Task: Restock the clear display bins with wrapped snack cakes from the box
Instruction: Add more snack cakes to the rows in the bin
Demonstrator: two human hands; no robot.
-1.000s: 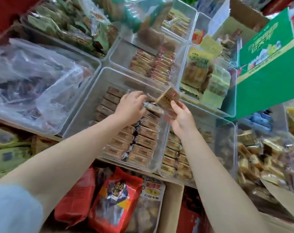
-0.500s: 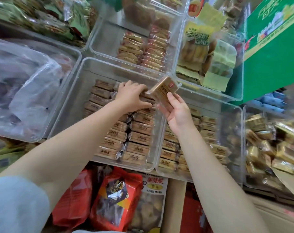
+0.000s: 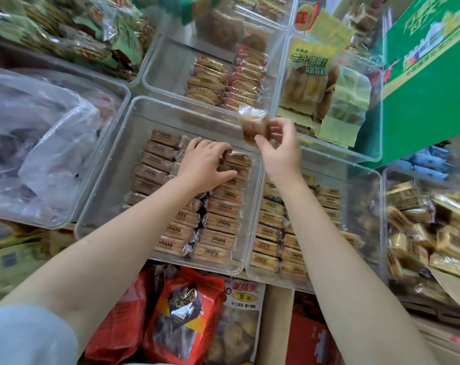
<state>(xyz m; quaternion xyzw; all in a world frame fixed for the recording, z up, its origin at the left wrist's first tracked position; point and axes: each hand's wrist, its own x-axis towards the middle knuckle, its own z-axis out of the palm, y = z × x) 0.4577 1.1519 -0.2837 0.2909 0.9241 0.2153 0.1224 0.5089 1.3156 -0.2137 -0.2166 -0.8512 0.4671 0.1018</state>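
**Cake held above bin's far right corner**

One cake [image 3: 252,125] is pinched in the right hand [image 3: 281,151]; the grip is clamped on its wrapper, long axis roughly upright. The bin [image 3: 134,143] lies below and left. The left hand [image 3: 208,164] is rested flat on the rows [image 3: 218,222], fingers relaxed, nearer the gap.

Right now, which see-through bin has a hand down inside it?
The middle clear bin with two rows of brown snack cakes: the left hand presses on them. The other bins hold no hand.

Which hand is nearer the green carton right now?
Right. The right hand holds a wrapped cake just left of the green carton; the left hand rests farther left.
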